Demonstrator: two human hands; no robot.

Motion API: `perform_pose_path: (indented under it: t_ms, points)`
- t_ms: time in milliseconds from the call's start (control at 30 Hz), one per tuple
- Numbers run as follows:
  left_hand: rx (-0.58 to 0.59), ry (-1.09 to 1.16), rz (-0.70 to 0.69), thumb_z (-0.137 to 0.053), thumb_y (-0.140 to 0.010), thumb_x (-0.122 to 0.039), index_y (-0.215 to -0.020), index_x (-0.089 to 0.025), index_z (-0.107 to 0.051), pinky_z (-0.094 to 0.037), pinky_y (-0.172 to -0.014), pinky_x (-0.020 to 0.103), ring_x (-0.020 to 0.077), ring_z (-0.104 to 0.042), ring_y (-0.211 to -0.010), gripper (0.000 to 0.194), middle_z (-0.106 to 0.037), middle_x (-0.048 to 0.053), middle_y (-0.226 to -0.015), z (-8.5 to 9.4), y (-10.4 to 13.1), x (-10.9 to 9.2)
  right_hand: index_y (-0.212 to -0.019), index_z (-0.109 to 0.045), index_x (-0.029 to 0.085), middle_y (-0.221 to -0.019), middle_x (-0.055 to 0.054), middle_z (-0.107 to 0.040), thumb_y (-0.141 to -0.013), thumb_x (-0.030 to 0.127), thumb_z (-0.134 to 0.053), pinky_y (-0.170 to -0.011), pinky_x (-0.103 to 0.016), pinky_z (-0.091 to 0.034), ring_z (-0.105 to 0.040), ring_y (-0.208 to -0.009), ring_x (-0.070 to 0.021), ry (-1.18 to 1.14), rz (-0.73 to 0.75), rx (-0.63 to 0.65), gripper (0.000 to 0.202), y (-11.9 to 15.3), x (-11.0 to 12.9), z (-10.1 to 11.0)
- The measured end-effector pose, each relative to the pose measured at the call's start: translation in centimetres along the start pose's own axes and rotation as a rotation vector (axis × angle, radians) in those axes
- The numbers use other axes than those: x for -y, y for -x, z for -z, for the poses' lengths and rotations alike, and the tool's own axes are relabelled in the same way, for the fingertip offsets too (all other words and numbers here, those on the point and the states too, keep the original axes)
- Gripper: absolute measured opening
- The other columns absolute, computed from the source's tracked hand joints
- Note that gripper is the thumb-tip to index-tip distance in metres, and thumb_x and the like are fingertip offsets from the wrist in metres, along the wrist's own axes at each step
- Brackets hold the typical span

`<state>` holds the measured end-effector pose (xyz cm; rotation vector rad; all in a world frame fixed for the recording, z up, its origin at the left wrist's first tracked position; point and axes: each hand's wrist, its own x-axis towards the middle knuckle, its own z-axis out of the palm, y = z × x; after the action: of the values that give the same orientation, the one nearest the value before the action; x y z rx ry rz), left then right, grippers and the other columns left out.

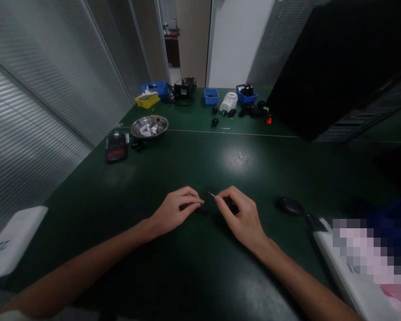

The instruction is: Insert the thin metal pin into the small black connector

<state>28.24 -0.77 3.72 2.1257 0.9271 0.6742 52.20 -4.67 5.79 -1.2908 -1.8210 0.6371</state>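
My left hand [177,208] is at the middle of the green table, thumb and fingers closed together over a small dark elongated piece [202,211]. Part of that piece is hidden under the fingers, and its kind is too dark to make out. Just to the right, my right hand [242,214] pinches a thin, short metal pin [211,194] between thumb and forefinger. The tip of the pin points left, toward my left fingertips, with a small gap between.
A black computer mouse [290,206] lies right of my right hand. Further back stand a metal bowl [137,129] with white pieces, a yellow bin [147,102], blue bins [211,97], a white device [229,102] and black parts. A large black panel [334,67] rises at right.
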Motion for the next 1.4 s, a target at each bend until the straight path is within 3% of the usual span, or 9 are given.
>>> perform_pose_path:
  t_ms: [133,367,567,700,833,933,1067,1200,1400]
  points:
    - [0.058,0.012,0.092,-0.06,-0.101,-0.025,-0.12,-0.023,-0.072,-0.052,-0.077,0.027,0.014,-0.064,-0.089,0.023,-0.07,0.004,-0.107,0.4,-1.5,1.0,-0.089,-0.064,0.022,-0.085,0.0,-0.062,-0.102,0.03,-0.058,-0.068,-0.029,-0.043,-0.059,-0.077,-0.0158,-0.036,-0.111,-0.056,0.016,-0.6,-1.0,-0.4]
    - [0.051,-0.075,-0.022,-0.052,-0.103,-0.018,-0.123,-0.023,-0.069,-0.051,-0.09,0.032,0.0173,-0.061,-0.106,0.027,-0.067,0.007,-0.115,0.5,-2.3,1.6,-0.09,-0.062,0.021,-0.085,-0.001,-0.062,-0.101,0.023,-0.058,-0.07,-0.029,-0.044,-0.06,-0.078,-0.0157,-0.091,-0.122,-0.022,0.013,0.0,-2.4,-0.4]
    - [0.143,-0.218,-0.209,-0.066,-0.096,-0.028,-0.121,-0.022,-0.066,-0.054,-0.087,0.035,0.0206,-0.061,-0.104,0.026,-0.068,0.007,-0.119,0.7,-1.2,0.7,-0.09,-0.063,0.022,-0.084,-0.001,-0.064,-0.101,0.022,-0.058,-0.069,-0.027,-0.046,-0.062,-0.077,-0.0156,-0.096,-0.181,-0.042,0.012,0.2,-3.0,0.2]
    - [0.103,-0.291,-0.164,-0.059,-0.099,-0.019,-0.12,-0.02,-0.063,-0.053,-0.098,0.039,0.0224,-0.058,-0.121,0.021,-0.065,0.008,-0.134,-0.1,-1.0,0.7,-0.089,-0.063,0.022,-0.084,-0.001,-0.064,-0.1,0.022,-0.059,-0.068,-0.026,-0.047,-0.063,-0.077,-0.0151,-0.102,-0.195,-0.045,0.012,0.0,-3.3,0.3]
    - [0.119,-0.283,-0.166,-0.054,-0.102,-0.016,-0.125,-0.019,-0.061,-0.055,-0.097,0.035,0.0184,-0.062,-0.115,0.025,-0.07,0.006,-0.125,0.5,-1.4,1.8,-0.087,-0.063,0.022,-0.082,-0.001,-0.063,-0.1,0.022,-0.059,-0.066,-0.025,-0.047,-0.063,-0.075,-0.0151,-0.101,-0.203,-0.046,0.013,-0.1,-3.2,0.4]
    - [0.023,-0.372,-0.079,-0.051,-0.103,-0.018,-0.134,-0.021,-0.059,-0.055,-0.098,0.035,0.0182,-0.064,-0.113,0.032,-0.069,0.007,-0.123,3.4,-1.8,4.6,-0.088,-0.064,0.022,-0.082,-0.001,-0.063,-0.1,0.022,-0.06,-0.065,-0.025,-0.047,-0.063,-0.074,-0.0149,-0.107,-0.209,-0.044,0.012,0.0,-3.3,0.6]
    - [-0.201,-0.631,0.211,-0.051,-0.103,-0.032,-0.13,-0.018,-0.065,-0.053,-0.101,0.04,0.0223,-0.063,-0.113,0.033,-0.067,0.01,-0.126,10.1,-0.6,9.6,-0.089,-0.065,0.022,-0.083,0.0,-0.064,-0.099,0.023,-0.06,-0.066,-0.025,-0.047,-0.063,-0.075,-0.0149,-0.116,-0.223,-0.046,0.011,0.2,-3.4,0.8]
    - [-0.295,-0.836,0.462,-0.049,-0.103,-0.04,-0.127,-0.016,-0.066,-0.048,-0.106,0.042,0.0245,-0.061,-0.119,0.039,-0.067,0.009,-0.128,16.0,3.4,12.9,-0.089,-0.065,0.022,-0.084,0.0,-0.064,-0.099,0.024,-0.06,-0.066,-0.026,-0.047,-0.063,-0.076,-0.0153,-0.116,-0.241,-0.041,0.011,0.3,-3.4,0.7]
    - [-0.373,-1.074,0.831,-0.047,-0.099,-0.049,-0.124,-0.021,-0.069,-0.048,-0.086,0.035,0.0248,-0.064,-0.102,0.044,-0.07,0.007,-0.122,20.8,10.4,15.6,-0.09,-0.065,0.022,-0.085,-0.001,-0.065,-0.1,0.025,-0.06,-0.068,-0.026,-0.047,-0.063,-0.077,-0.0159,-0.128,-0.253,-0.039,0.012,0.2,-3.4,0.7]
